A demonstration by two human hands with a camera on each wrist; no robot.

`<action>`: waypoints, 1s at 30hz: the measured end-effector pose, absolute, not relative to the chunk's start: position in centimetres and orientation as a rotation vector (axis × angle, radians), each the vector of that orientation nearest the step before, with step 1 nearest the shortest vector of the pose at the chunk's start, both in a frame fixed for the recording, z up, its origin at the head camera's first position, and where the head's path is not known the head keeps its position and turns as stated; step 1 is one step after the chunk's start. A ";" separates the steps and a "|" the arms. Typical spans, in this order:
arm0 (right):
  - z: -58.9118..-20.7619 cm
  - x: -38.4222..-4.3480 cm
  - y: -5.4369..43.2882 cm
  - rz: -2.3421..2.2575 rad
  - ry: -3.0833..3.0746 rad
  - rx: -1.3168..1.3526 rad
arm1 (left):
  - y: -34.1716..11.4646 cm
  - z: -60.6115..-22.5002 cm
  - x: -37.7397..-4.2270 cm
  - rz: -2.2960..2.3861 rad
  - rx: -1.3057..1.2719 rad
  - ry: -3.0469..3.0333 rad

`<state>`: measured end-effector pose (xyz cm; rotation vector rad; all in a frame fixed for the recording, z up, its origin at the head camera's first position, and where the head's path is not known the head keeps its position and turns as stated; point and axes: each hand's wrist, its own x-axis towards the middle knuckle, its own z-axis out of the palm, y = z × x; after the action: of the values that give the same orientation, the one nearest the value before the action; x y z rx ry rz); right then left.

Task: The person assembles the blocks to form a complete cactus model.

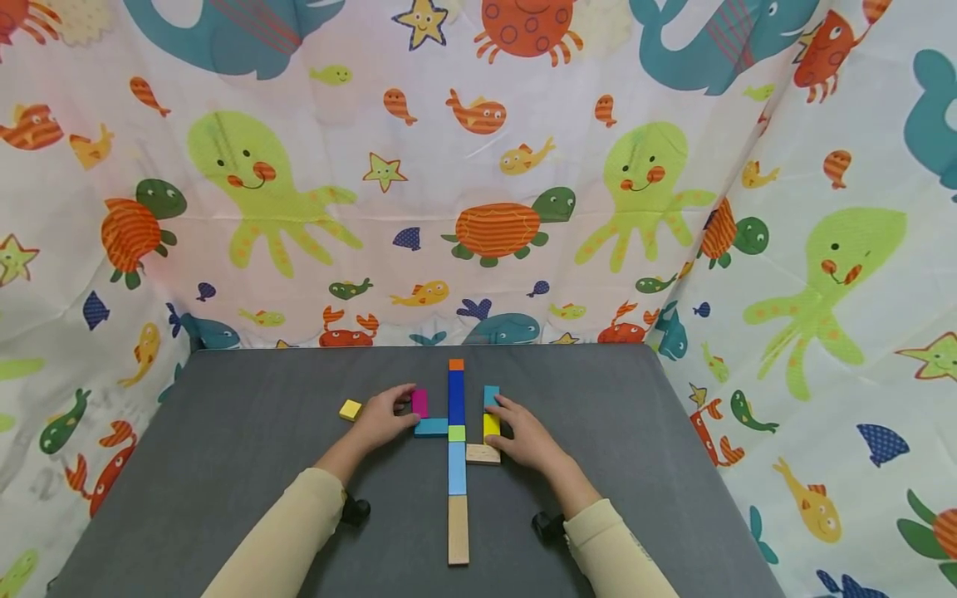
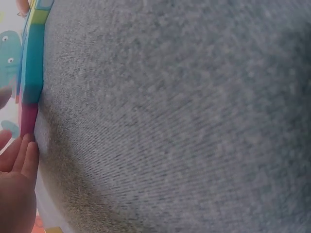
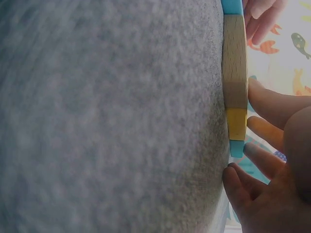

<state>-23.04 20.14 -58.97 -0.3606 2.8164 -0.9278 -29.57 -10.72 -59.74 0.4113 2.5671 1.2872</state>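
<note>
My left hand (image 1: 381, 417) is at the magenta block (image 1: 420, 404), its fingers (image 2: 30, 158) fairly straight and touching the block's side. Below the magenta block lies a teal block (image 1: 431, 428), the thumb near it. My right hand (image 1: 526, 433) spreads its fingers beside a yellow block (image 1: 491, 425) and a light-blue block (image 1: 491, 396), with fingertips touching or very near them. Under these lies a short wooden block (image 1: 483, 454), close to the thumb (image 3: 262, 97). Between the hands runs a column with a dark-blue block (image 1: 456, 399), a lime-green block (image 1: 457, 433) and a pale-blue block (image 1: 457, 468).
A loose yellow block (image 1: 350, 409) lies left of my left hand. The column has an orange block (image 1: 456, 365) at its far end and a long wooden block (image 1: 458, 530) at its near end. The grey table (image 1: 224, 465) meets a sea-animal-patterned curtain (image 1: 419, 191).
</note>
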 end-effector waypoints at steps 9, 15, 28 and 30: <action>-59.0 -23.1 20.2 -0.894 2.819 -0.368 | -10.5 -60.4 -29.6 1.263 0.459 2.604; -59.1 -23.1 20.3 -0.900 2.817 -0.380 | -10.6 -60.3 -29.2 1.293 0.513 2.608; -59.3 -22.7 20.1 -0.908 2.830 -0.385 | -13.4 -60.5 -28.2 1.375 0.554 2.680; -59.3 -22.8 20.0 -0.910 2.829 -0.388 | -14.2 -60.5 -28.1 1.373 0.539 2.709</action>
<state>-22.75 20.01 -59.29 -0.3877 2.8287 -0.9102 -28.06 -14.15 -60.47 0.5389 2.7093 1.3727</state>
